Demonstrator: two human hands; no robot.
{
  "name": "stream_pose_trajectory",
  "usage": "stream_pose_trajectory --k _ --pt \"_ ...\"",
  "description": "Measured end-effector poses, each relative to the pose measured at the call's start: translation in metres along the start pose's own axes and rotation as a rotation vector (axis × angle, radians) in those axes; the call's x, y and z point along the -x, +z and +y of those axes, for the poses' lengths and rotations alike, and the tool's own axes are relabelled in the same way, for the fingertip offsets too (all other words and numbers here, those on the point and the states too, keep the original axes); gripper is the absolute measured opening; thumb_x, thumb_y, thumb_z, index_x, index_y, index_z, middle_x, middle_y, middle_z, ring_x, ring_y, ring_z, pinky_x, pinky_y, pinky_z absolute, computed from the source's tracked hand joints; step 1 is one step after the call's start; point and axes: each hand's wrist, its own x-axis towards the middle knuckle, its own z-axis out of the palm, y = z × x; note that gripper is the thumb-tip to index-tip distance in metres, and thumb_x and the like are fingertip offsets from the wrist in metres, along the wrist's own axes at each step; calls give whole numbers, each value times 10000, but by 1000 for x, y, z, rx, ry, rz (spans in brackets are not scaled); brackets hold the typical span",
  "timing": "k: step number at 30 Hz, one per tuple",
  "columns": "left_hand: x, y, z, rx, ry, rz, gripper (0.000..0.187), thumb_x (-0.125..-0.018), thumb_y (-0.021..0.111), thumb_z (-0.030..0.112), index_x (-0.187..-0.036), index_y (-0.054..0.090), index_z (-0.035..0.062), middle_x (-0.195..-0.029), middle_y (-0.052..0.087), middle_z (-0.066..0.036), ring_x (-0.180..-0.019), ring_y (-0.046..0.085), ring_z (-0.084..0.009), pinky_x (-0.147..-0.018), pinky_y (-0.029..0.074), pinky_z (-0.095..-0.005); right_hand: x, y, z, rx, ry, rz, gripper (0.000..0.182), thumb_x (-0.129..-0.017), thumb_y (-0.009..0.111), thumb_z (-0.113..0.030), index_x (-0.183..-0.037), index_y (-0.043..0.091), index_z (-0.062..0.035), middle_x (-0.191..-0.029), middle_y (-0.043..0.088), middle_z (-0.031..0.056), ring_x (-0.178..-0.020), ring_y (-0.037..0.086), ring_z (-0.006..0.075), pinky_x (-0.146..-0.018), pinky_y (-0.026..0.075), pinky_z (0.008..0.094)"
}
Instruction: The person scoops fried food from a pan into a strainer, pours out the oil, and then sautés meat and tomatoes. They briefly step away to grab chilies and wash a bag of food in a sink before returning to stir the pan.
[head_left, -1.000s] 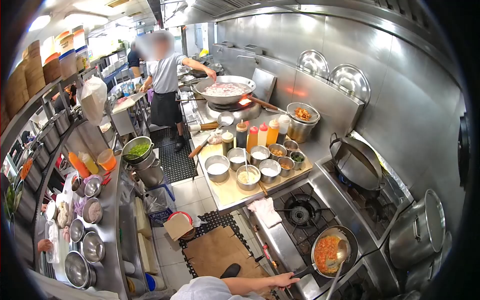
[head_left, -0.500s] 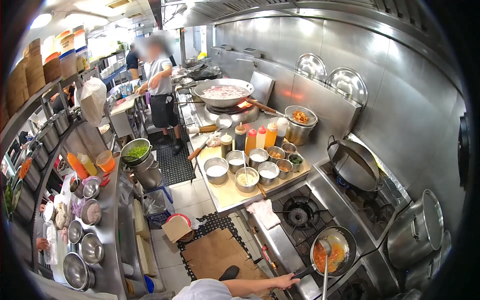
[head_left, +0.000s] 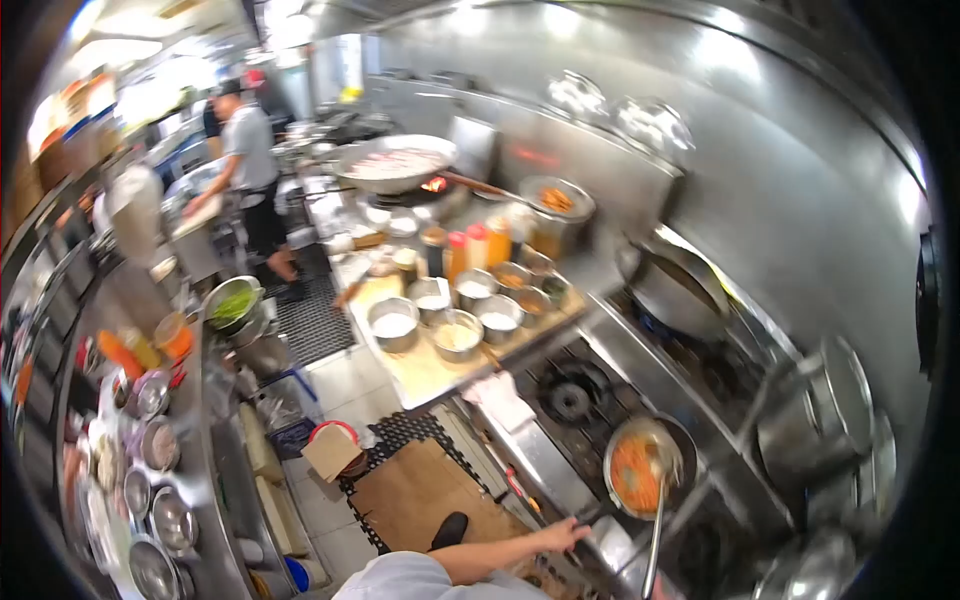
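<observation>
My left hand (head_left: pixel 562 536) reaches in from the bottom edge, its fingers closed at the handle side of a dark frying pan (head_left: pixel 683 440). Blur smears the handle itself. Orange-red food (head_left: pixel 634 470) covers much of the pan's bottom. A metal ladle (head_left: pixel 657 535) rests its bowl in the food, and its long handle runs down out of the frame. My right hand is outside the view. Left of the pan is a burner (head_left: pixel 572 398) with a black grate, and a white cloth (head_left: pixel 503 402) lies on the stove's front edge.
Squeeze bottles (head_left: pixel 475 243) and metal tubs (head_left: pixel 394 325) stand on a board beyond the stove. A large wok (head_left: pixel 395 165) sits farther back, another wok (head_left: pixel 680 290) at right. Metal bowls (head_left: pixel 172 520) line the left counter. A person (head_left: pixel 248 150) stands at a far worktop.
The view has shifted and blurred. Food in the pan has spread toward its left side, and the ladle's bowl has moved right within the pan. The far person has turned toward the worktop.
</observation>
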Motion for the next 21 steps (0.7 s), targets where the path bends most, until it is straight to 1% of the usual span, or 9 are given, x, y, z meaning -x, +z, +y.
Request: stream_pose_trajectory --k 1,2,3,4,6,9,17,19,21 --pt "0 -2 -1 9 -7 -18 586 -885 516 556 -1142 435 35 -681 569 -81 -507 537 -175 -435 441 -331 -13 11 18 -51 -55 95 389 -865 601 -271 -1090 591 46 -958 637 236 -884 616 311 -746 464 391" --pt "5 2 0 52 105 41 566 -883 542 518 -1113 454 9 -686 570 -96 -557 559 -193 -464 454 -333 -44 33 62 91 -238 283 550 -776 564 -44 -1319 471 -33 -1037 632 201 -913 619 329 -804 475 385" --pt "-14 9 -27 57 158 113 526 -894 541 482 -1054 478 -15 -703 574 -121 -595 575 -208 -507 475 -348 -49 30 51 -12 -276 256 606 -769 550 -15 -1358 410 -8 -977 607 223 -858 608 312 -772 474 360" --pt "12 -1 8 -27 90 25 488 -905 530 464 -991 495 -15 -699 575 -129 -608 582 -213 -523 481 -341 -55 37 61 57 -274 312 591 -777 535 -16 -1356 419 -24 -901 602 195 -777 579 276 -736 472 342" --pt "11 -4 1 -52 74 18 490 -907 527 485 -983 473 4 -665 554 -89 -566 558 -195 -467 451 -325 -59 49 68 -42 -122 275 601 -762 544 -5 -1349 418 -21 -835 595 181 -713 533 200 -686 463 296" --pt "25 -4 25 -47 30 -31 485 -906 519 508 -999 447 38 -653 534 -61 -506 513 -155 -419 411 -296 -29 46 34 -75 23 145 639 -740 601 -20 -1355 428 -34 -1044 597 198 -894 574 260 -833 446 304" --pt "24 -8 24 57 -47 -52 424 -918 515 491 -959 410 82 -645 508 -48 -452 460 -118 -401 388 -272 49 35 4 -288 10 34 619 -756 623 -35 -1348 444 -36 -1062 623 177 -914 601 205 -836 462 284" --pt "27 -8 31 4 -69 -50 417 -922 512 483 -956 404 82 -650 507 -50 -447 459 -118 -401 392 -274 42 33 4 -284 22 75 611 -750 615 -26 -1340 455 -41 -1008 616 189 -881 608 248 -810 472 308" --pt "27 -8 32 33 -66 -47 406 -928 507 474 -953 406 81 -661 514 -51 -448 461 -114 -401 389 -268 26 29 9 -64 20 119 612 -739 606 -25 -1334 462 -52 -907 586 199 -806 585 328 -760 475 357"
